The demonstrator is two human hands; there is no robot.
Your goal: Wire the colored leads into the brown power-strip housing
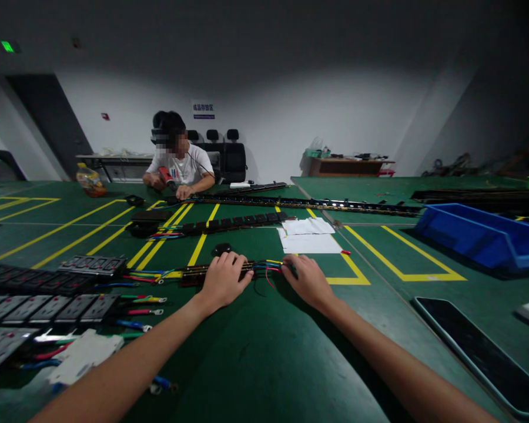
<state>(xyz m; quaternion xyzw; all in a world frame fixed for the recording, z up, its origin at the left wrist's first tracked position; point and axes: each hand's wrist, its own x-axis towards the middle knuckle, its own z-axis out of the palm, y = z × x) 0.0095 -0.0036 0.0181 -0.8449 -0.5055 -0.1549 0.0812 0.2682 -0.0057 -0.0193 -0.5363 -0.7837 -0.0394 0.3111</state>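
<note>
My left hand [224, 278] lies over a dark strip with brass-coloured rails [193, 274], its fingers bent over the top and far side. Out of the strip's right end runs a bundle of coloured wires [267, 265], yellow, blue and red among them. Those wires lead into my right hand [306, 278], whose fingers are closed around their far ends; the fingertips are partly hidden. One red wire sticks out loose below the bundle. More wires with ring terminals [159, 281] come out on the strip's left side. Just behind my left hand sits a small black object [221, 249].
Socket strips [48, 308] with lugged wires and a white plastic part [87, 355] lie left. White papers [308, 235], a blue bin [480, 235] and a phone [476, 352] are right. Across the green table [255, 358], a person [183, 164] holds a red power tool [166, 176].
</note>
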